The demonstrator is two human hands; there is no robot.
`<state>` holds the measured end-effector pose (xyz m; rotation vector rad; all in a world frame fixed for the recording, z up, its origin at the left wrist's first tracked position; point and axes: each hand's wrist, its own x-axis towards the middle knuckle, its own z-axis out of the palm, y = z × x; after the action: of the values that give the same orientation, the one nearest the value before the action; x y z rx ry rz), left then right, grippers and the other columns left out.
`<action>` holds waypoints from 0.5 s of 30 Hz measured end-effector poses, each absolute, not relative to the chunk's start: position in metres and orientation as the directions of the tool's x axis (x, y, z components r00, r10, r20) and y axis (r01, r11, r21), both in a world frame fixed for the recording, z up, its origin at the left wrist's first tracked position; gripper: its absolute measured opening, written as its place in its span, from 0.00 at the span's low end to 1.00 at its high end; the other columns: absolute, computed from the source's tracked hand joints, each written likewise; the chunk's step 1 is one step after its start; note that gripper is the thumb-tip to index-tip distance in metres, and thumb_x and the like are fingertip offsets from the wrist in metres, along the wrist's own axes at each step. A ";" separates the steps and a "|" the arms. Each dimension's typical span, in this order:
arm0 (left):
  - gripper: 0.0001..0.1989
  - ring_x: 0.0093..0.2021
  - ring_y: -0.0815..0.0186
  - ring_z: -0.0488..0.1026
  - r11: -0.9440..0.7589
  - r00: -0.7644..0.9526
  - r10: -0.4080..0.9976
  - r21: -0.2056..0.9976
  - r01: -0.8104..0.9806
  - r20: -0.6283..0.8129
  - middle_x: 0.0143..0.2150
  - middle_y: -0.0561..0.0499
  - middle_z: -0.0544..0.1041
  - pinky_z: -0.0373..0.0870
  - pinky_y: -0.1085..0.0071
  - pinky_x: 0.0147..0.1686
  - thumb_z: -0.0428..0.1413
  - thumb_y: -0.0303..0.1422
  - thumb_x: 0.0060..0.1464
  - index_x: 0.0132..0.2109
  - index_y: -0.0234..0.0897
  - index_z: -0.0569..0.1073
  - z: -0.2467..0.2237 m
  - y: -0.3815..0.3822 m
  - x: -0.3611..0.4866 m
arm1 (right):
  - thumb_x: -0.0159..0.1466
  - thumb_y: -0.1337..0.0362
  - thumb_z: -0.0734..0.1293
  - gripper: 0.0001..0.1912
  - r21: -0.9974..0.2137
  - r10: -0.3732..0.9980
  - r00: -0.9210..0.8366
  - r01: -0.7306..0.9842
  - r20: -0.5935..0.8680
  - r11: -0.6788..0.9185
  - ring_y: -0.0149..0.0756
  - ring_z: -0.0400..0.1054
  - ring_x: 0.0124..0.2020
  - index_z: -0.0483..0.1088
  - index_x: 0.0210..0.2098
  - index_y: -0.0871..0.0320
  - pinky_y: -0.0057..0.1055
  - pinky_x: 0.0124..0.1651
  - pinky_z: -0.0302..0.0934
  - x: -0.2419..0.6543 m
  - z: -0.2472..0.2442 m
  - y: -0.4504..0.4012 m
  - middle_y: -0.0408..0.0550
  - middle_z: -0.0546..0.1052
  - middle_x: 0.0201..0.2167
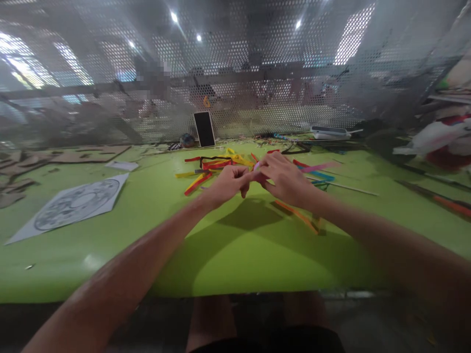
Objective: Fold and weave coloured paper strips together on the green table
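Over the middle of the green table (221, 264), my left hand (230, 185) and my right hand (283, 177) meet at the fingertips. Both are closed in a pinch on a pink ribbon strip (323, 167). A lilac bit of it shows between the fingers, and its blurred tail sticks out to the right behind my right hand. Red, yellow and black strips (217, 164) lie spread behind my left hand. Blue strips (322, 175) and a thin pale stick (355, 189) are beyond my right hand. An orange strip (300, 215) rests below my right wrist.
A printed sheet with a round pattern (81, 203) lies at the left, near cut cardboard (81, 154). A phone (204, 129) stands upright before the perforated metal screen (235, 88). Orange-handled scissors (449, 203) are at the far right.
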<state>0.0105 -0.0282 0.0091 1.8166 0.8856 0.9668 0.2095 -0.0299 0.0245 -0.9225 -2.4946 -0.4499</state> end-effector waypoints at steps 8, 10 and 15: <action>0.29 0.19 0.74 0.60 -0.359 0.661 0.744 0.894 0.267 0.101 0.18 0.53 0.68 0.56 0.74 0.24 0.50 0.52 0.63 0.22 0.34 0.66 0.018 -0.034 0.006 | 0.68 0.63 0.60 0.10 0.042 0.666 -0.615 0.747 0.422 0.664 0.33 0.60 0.28 0.69 0.34 0.60 0.32 0.32 0.43 0.206 0.022 -0.038 0.48 0.74 0.31; 0.28 0.20 0.74 0.62 -0.359 0.683 0.723 0.900 0.248 0.101 0.19 0.52 0.69 0.57 0.74 0.25 0.52 0.50 0.63 0.23 0.33 0.68 0.019 -0.031 0.002 | 0.67 0.62 0.61 0.09 0.021 0.672 -0.630 0.736 0.390 0.677 0.33 0.61 0.29 0.69 0.36 0.60 0.31 0.32 0.41 0.205 0.024 -0.040 0.48 0.75 0.31; 0.25 0.20 0.74 0.62 -0.312 0.712 0.690 0.941 0.131 0.130 0.20 0.51 0.70 0.56 0.75 0.23 0.55 0.48 0.61 0.24 0.32 0.71 0.019 -0.025 -0.009 | 0.69 0.57 0.61 0.12 0.010 0.702 -0.640 0.741 0.311 0.671 0.34 0.63 0.30 0.70 0.40 0.60 0.31 0.31 0.41 0.205 0.028 -0.043 0.49 0.78 0.36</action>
<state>-0.0094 -0.0254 0.0189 1.8312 0.6432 0.6427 0.2047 -0.0427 0.0277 -1.1534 -2.6061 -0.1979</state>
